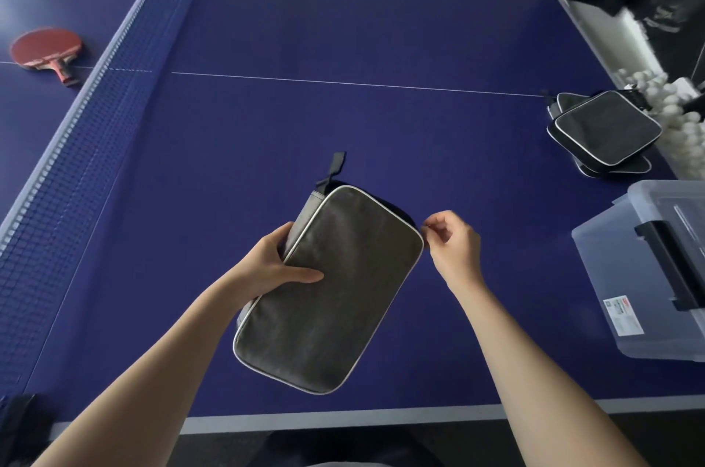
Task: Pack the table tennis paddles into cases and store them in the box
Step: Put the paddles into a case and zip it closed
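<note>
Grey paddle case held over the blue desk, both hands at its edges.

The left hand (278, 264) grips the grey case (328, 287) at its 9 o'clock edge, thumb across the top face, fingers curled beneath. The right hand (452, 243) sits at the case's 2 o'clock corner, thumb and forefinger pinched together on something small there, too small to make out. A dark strap (335, 167) sticks out at 12 o'clock. From the case, a red paddle (47, 50) lies at 10 o'clock beyond the net (95, 115), stacked black cases (606, 131) at 2 o'clock, and the clear lidded box (644, 268) at 3 o'clock on the desk (362, 28).
</note>
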The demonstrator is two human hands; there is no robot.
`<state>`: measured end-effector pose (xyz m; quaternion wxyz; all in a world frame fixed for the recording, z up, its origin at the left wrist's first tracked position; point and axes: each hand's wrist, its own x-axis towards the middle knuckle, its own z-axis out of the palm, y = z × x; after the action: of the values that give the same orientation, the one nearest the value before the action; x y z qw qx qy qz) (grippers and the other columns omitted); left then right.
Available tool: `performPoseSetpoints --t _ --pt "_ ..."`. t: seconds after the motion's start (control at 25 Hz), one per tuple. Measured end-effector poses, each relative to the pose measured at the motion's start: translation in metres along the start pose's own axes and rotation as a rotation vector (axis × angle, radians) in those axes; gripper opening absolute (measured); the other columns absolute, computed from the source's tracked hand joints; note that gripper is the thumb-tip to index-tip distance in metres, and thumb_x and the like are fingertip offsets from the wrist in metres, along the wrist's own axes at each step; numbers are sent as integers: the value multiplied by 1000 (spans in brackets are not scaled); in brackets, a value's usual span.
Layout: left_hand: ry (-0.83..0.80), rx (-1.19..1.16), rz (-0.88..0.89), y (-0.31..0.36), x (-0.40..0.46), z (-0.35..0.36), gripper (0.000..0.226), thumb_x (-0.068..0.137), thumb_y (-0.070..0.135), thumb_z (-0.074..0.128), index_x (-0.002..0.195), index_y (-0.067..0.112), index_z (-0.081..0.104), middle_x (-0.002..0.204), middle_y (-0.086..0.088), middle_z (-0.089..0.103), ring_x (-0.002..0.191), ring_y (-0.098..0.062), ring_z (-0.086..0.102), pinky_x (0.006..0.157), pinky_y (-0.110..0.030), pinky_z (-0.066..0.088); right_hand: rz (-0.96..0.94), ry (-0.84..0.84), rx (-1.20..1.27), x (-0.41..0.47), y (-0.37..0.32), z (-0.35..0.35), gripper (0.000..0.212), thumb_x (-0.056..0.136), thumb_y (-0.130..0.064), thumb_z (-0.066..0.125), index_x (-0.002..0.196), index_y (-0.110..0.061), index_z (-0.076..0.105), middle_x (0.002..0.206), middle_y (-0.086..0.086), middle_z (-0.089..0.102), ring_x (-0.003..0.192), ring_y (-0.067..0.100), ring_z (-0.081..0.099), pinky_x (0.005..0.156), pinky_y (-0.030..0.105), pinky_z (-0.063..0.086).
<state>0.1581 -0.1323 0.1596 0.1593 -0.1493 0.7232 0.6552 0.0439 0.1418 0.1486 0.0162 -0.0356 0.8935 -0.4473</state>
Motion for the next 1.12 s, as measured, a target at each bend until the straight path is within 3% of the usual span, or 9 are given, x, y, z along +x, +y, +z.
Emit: performPoseSetpoints --t 0.2,0.32,0.52,0.64,0.84,0.96,1.12 --pt "-4 193 29 16 5 -10 58 64 17 88 111 33 58 101 9 70 87 -4 69 72 -23 56 -47 -38 -13 9 -4 2 9 82 -4 68 83 -12 64 74 -2 66 67 7 62 58 7 45" --pt "-10 273 30 21 7 -20 60 62 24 89 111 40 56 101 14 69 89 -1 67 74 -22 54 -11 -47 20 10 -6 1 11 82 -4 68 82 -14 63 73 -1 68 68 15 66 63 21 53" --pt "-49 501 8 16 3 -11 53 52 39 86 95 48 56 86 24 66 78 6 63 63 -11 45 25 -136 16 26 -16 -2 14 83 -3 65 76 -14 61 69 1 68 57 6 66 59 18 52" --pt "-4 332 -34 -3 -2 0 55 59 25 89 103 38 59 93 11 70 85 -6 68 73 -25 55 64 -178 -44 22 -7 -6 10 84 -7 64 81 -16 63 73 -3 68 60 4 66 58 15 50" --pt "11 36 -72 -9 -10 1 55 62 7 88 106 28 64 97 -4 74 88 -24 72 72 -39 60 285 -442 151 0 15 2 19 96 -17 50 100 -16 69 100 2 70 92 16 64 82 29 54" --pt "9 12 -62 -6 -10 -2 59 61 7 88 109 28 63 99 -6 73 88 -25 72 72 -40 60 405 -542 339 -1 12 1 28 100 -19 43 99 -13 70 99 6 71 89 18 65 76 34 58" --pt "16 69 -35 -1 -8 -2 53 64 3 86 106 27 64 97 -4 73 86 -21 72 68 -34 60 437 -548 406 1 9 -5 22 96 -13 50 97 -2 69 94 13 72 83 21 68 70 31 57"
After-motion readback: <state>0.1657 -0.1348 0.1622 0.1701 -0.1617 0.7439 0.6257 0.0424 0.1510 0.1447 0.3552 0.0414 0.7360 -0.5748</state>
